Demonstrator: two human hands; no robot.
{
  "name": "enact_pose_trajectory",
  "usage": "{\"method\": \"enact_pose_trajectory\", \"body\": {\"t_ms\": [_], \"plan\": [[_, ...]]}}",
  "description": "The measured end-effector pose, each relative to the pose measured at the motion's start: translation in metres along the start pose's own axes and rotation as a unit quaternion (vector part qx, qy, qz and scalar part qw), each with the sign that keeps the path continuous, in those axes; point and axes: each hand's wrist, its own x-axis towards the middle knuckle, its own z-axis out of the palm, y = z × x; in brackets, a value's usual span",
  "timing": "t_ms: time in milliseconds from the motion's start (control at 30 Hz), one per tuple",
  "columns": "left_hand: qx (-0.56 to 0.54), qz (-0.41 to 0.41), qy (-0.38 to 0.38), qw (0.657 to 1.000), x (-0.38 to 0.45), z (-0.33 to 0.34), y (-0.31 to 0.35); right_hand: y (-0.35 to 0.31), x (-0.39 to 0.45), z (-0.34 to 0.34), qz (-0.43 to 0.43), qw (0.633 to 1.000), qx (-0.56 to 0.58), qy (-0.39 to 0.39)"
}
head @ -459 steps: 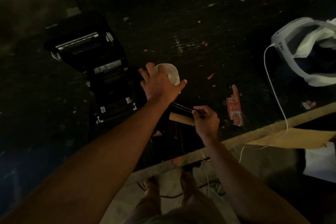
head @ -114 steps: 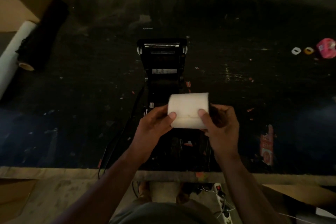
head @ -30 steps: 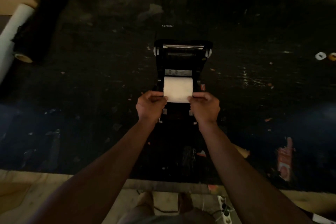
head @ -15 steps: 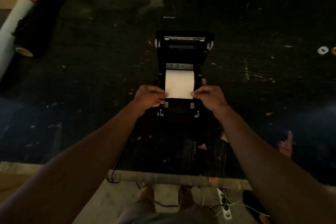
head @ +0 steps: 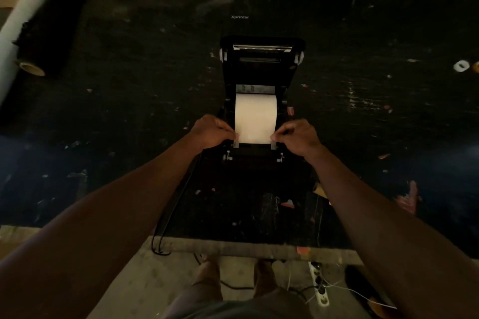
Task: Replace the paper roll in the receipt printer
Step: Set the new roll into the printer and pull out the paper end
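Head view: one person stands at a dark desk [head: 363,33], with both arms reaching forward.
Hands: two. The left hand [head: 211,132] pinches the near left corner of the paper. The right hand [head: 295,134] pinches the near right corner.
Grip: the fingers of each hand are closed together on the paper's edge.
Printer: one black receipt printer [head: 261,70], in the middle of the desk, with its lid tipped up and back.
Paper roll: one white paper roll [head: 255,111] sits inside the open printer, between its two side walls. A flat strip of paper is pulled toward the person.
Small rings: two, one white ring [head: 461,66] and one yellow ring [head: 476,67], at the far right.
Big rolls: two at the far left, one white roll [head: 18,28] and one black roll [head: 62,15], touching side by side.
Open room: wide bare desk on both sides of the printer. The near desk edge [head: 233,247] is below the wrists.
Cable: one black cable [head: 171,212] hangs over that edge.
Hard to see: the light is dim. The yellow ring and white roll are cut off by the picture's edge. The roll's core is hidden.
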Motion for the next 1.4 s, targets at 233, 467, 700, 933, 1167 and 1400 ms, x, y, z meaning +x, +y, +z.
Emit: {"method": "enact_pose_trajectory", "body": {"t_ms": [233, 467, 700, 933, 1167, 1400], "plan": [[0.038, 0.012, 0.004, 0.999, 0.004, 0.000, 0.004, -0.002, 0.001, -0.003, 0.036, 0.998, 0.041, -0.017], [0.062, 0.011, -0.012, 0.998, 0.004, -0.002, 0.008, -0.004, 0.002, -0.004, 0.047, 0.998, 0.029, -0.036], [0.117, 0.012, -0.017, 0.993, 0.002, -0.003, 0.015, -0.010, -0.028, 0.005, -0.130, 0.973, -0.105, 0.162], [0.167, 0.011, 0.004, 0.986, -0.004, -0.001, 0.024, -0.012, -0.055, 0.038, -0.253, 0.911, -0.322, 0.053], [0.243, 0.236, 0.151, 0.929, -0.050, 0.024, 0.016, -0.009, -0.056, 0.040, -0.256, 0.901, -0.347, 0.052], [0.320, 0.299, 0.070, 0.896, -0.068, 0.042, 0.000, -0.015, -0.059, 0.035, -0.283, 0.896, -0.337, 0.053]]}}
